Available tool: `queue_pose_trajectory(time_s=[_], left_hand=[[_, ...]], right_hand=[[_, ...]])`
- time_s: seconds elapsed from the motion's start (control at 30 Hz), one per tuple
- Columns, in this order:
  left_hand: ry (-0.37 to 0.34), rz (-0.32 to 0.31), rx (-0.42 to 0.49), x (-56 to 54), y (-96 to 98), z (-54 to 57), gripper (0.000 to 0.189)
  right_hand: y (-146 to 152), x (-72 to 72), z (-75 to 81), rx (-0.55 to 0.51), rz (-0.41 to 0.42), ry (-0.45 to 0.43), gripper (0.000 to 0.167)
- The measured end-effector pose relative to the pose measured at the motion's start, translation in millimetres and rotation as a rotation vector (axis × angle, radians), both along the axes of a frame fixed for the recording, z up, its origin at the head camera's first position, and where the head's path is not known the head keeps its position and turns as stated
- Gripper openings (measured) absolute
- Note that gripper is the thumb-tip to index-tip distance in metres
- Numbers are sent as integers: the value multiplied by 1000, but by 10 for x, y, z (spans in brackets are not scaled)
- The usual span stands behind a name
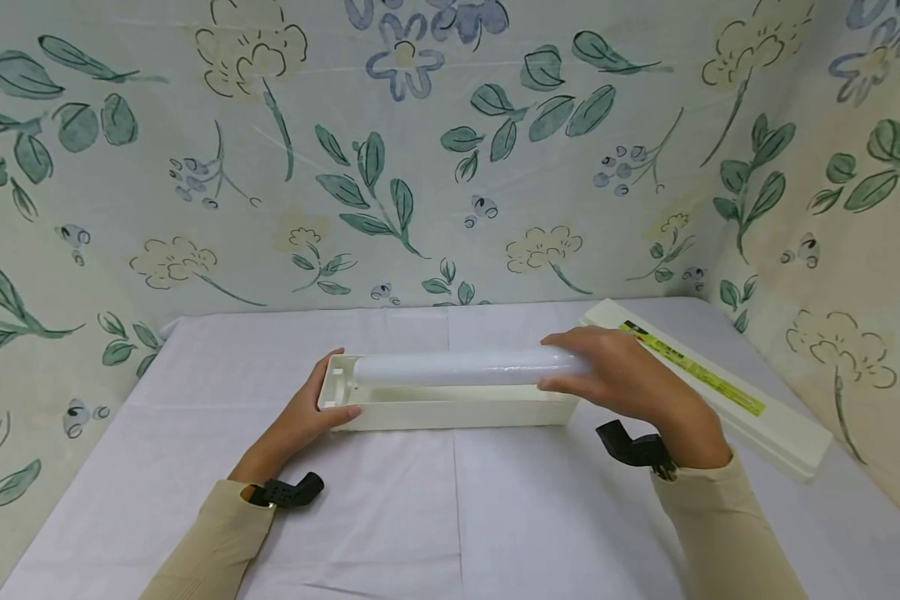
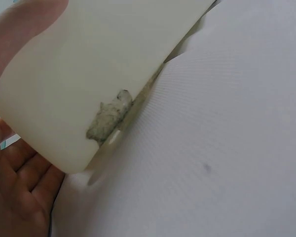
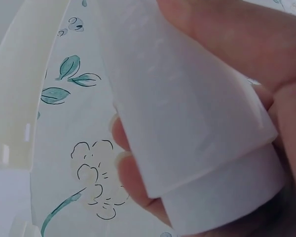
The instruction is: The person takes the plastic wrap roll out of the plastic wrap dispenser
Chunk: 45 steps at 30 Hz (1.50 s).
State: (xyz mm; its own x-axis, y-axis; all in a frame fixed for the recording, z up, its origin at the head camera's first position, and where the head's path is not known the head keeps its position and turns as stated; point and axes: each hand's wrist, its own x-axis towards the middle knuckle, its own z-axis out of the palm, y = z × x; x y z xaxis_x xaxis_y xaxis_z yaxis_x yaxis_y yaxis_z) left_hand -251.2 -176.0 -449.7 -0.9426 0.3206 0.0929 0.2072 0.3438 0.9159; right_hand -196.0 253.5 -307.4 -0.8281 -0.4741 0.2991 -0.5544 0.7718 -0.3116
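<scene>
A long cream plastic box [image 1: 457, 415], its top open, lies across the middle of the table. My left hand [image 1: 311, 400] grips its left end, thumb on the near wall; the left wrist view shows the box's outer wall with a grey worn patch [image 2: 110, 117]. Above the box is a white, shiny roll that looks like cling film [image 1: 450, 367]. Its right end is in my right hand [image 1: 615, 375], fingers wrapped around it. The left end of the roll sits at the box's left inside end; whether it rests there I cannot tell. In the right wrist view a narrower core [image 3: 227, 197] sticks out.
At the right lies a long cream lid [image 1: 780, 433] with a yellow-green label [image 1: 697, 371], slanting behind my right forearm. A white cloth [image 1: 390, 517] covers the table. Floral fabric [image 1: 390, 167] hangs behind and at both sides.
</scene>
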Motion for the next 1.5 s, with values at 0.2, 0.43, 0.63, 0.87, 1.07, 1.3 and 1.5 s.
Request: queue_pose_trajectory(time_s=[0.2, 0.43, 0.63, 0.87, 1.07, 1.3, 1.5], left_hand=[[3, 4, -10, -4, 8, 4, 93], [-1, 10, -12, -7, 12, -4, 94], [-1, 8, -5, -6, 6, -10, 94], [-2, 10, -8, -1, 3, -11, 95], [-6, 18, -19, -5, 10, -10, 95], [-2, 19, -22, -12, 13, -26, 95], [5, 25, -31, -18, 13, -31, 96]], right_hand=[[36, 29, 57, -2, -2, -10, 51], [60, 80, 113, -20, -37, -14, 52], [89, 98, 132, -37, -45, 6, 53], [141, 90, 128, -51, -43, 48, 52], [169, 96, 135, -65, -42, 56, 50], [197, 94, 141, -78, -47, 73, 50], [222, 80, 140, -61, -90, 83, 51]])
